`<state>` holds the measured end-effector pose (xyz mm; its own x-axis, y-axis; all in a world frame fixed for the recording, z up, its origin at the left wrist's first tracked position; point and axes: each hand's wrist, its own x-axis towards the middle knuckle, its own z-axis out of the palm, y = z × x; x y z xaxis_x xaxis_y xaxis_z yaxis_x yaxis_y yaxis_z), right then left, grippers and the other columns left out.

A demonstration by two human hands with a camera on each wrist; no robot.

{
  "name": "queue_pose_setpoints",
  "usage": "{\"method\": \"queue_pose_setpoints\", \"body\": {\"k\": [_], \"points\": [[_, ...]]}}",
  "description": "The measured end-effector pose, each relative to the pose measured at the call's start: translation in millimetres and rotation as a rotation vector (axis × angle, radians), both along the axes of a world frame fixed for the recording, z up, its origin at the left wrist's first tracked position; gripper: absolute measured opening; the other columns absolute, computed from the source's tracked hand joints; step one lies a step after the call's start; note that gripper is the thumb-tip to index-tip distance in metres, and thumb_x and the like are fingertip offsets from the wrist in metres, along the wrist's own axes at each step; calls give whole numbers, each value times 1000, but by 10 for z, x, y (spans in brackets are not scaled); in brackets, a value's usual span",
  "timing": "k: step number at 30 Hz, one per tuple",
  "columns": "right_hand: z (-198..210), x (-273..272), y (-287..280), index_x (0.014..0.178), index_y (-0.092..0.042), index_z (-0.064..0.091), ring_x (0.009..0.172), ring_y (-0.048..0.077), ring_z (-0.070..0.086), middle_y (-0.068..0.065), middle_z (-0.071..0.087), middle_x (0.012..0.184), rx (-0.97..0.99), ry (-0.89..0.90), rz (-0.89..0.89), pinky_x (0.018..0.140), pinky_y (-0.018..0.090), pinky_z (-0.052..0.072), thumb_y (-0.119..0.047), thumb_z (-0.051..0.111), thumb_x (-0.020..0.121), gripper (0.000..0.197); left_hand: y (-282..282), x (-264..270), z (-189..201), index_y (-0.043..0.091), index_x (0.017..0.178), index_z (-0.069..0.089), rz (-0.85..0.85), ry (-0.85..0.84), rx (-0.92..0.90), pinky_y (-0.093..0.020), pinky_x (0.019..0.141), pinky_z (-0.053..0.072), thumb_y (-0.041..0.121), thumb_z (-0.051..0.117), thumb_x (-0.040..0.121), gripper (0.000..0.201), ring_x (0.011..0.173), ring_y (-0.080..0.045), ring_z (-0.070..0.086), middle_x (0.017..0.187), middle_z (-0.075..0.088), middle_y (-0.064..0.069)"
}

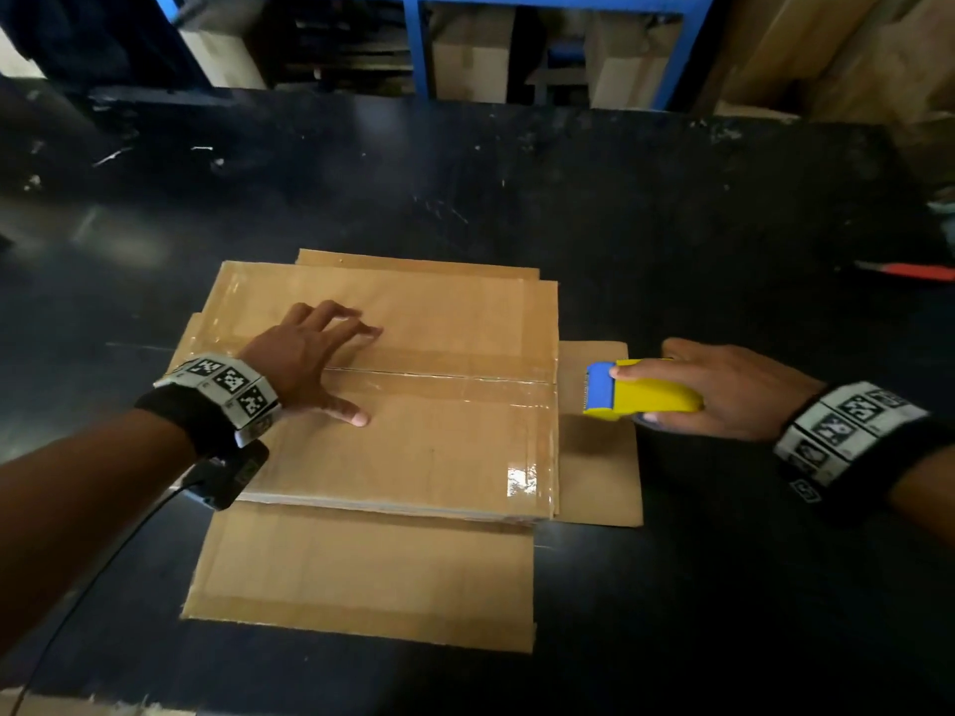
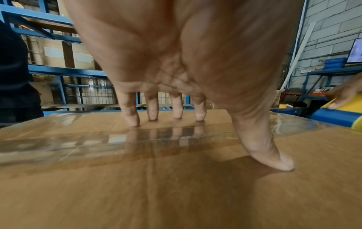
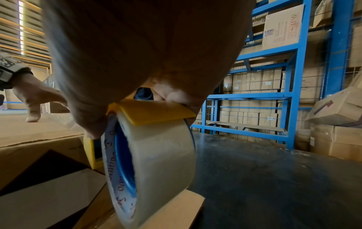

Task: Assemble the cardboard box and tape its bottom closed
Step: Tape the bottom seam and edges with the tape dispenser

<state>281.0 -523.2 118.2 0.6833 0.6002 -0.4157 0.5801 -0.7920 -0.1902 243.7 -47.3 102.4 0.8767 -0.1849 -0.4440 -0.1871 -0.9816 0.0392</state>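
Blue warehouse racking [image 1: 418, 49] stacked with cartons lines the 12 o'clock side of a scuffed black worktable [image 1: 672, 198], where a cardboard box [image 1: 413, 447] sits bottom-up near the table's middle. Its unfolded flaps splay flat on the tabletop toward 6, 3 and 12 o'clock. Clear tape [image 1: 465, 387] runs along the centre seam from the left side to the box's right edge. The person's left hand [image 1: 305, 356] is spread open on the box's left half, fingertips [image 2: 133, 120] planted beyond the seam and the thumb [image 2: 274, 161] on the near panel. At 3 o'clock, just off the box's right edge and above the side flap [image 1: 599, 457], the right hand [image 1: 723, 390] grips a yellow-and-blue tape dispenser [image 1: 641, 390] loaded with a roll of clear tape [image 3: 160, 162]. Bare tabletop stretches wide toward 12 and 3 o'clock; a red-handled tool [image 1: 909, 271] lies near the far right edge.
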Motion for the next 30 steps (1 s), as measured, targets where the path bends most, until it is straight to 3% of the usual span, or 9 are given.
{"method": "queue_pose_setpoints", "body": {"k": [5,9,12,16,19,22,24,27,30], "points": [[-168,64,104,144,-49,37,79,6,50,-13,40,104,10,6,13,62,10,32,-62,60,86,64,-183,33,72,36,152,31,-15,0,-17,-51,111,45,74,82,57,115,143,-31,33,161,22,-1],[-219,78,142,143,-47,38,80,4,45,-12,41,104,26,-4,34,63,11,29,-58,61,87,62,-843,-92,82,29,144,48,-225,-126,-339,-43,111,45,58,78,75,80,139,-23,39,155,37,0],[-224,89,139,143,-44,42,82,6,46,-11,41,103,43,-33,46,65,18,31,-55,62,87,60,-1477,-192,-23,30,139,52,-401,-154,-464,-41,112,44,48,69,85,60,138,-18,42,152,42,3],[-193,133,169,137,-43,45,88,13,55,-9,45,101,19,-17,80,73,27,39,-56,61,88,54,-1926,-143,-215,23,143,48,-506,-151,-412,-43,119,37,43,73,83,67,142,-23,42,152,46,-2],[-144,210,246,132,-45,49,85,9,49,-10,49,98,3,-23,90,75,29,40,-56,60,87,48,-1979,-79,-240,21,145,44,-499,-111,-325,-45,121,32,50,68,84,72,146,-24,37,155,44,-3],[-166,265,293,107,-45,60,83,9,60,-19,53,85,-51,-3,110,72,30,46,-52,63,82,27,-1979,-60,-205,22,139,50,-558,-148,-263,-43,118,33,56,63,85,65,145,-23,36,151,46,-2],[-295,258,210,91,-46,59,84,10,65,-22,50,73,-119,25,91,69,29,47,-50,67,78,16,-1977,-53,-184,24,134,54,-579,-170,-244,-41,115,34,58,60,85,60,143,-22,35,149,47,1],[-472,167,-31,113,-48,58,97,10,64,-23,55,91,-72,119,-109,82,30,48,-48,69,79,36,-2011,-42,-177,26,134,54,-594,-166,-171,-42,114,34,60,57,86,60,143,-22,33,149,45,2],[-503,-71,-204,127,-47,53,106,13,62,-13,63,113,101,81,-333,90,33,48,-50,72,77,53,-2083,-34,-184,29,135,53,-590,-202,-142,-43,110,35,61,56,86,58,139,-22,35,144,50,3]]}}
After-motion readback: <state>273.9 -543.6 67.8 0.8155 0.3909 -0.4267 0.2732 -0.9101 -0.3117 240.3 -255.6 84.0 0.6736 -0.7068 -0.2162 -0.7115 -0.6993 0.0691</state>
